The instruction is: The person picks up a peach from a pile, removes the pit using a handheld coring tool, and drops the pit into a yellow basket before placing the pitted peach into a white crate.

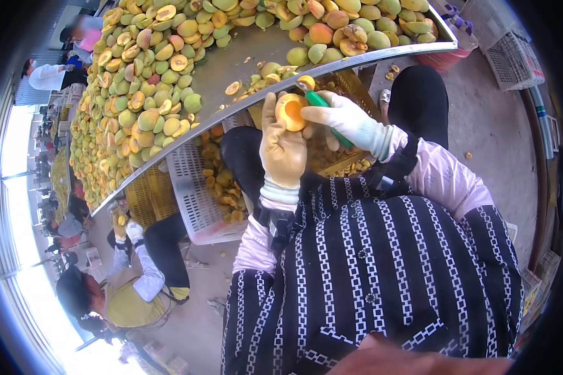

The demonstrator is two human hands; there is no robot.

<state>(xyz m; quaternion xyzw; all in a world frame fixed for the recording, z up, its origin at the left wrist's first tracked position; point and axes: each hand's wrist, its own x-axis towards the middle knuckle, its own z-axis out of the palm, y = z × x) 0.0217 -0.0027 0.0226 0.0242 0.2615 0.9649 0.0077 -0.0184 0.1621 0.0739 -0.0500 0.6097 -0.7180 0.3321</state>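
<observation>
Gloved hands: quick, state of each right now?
Left hand: holding a peach half, cut face showing.
Right hand: closed around a green-handled tool.

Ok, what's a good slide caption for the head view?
Gloved left hand holds a cut fruit while the right hand grips a green-handled tool beside a fruit-heaped table.

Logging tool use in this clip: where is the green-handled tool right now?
In the head view's upper middle, the green-handled tool is in the right hand, just right of the halved fruit in the left hand.
</observation>
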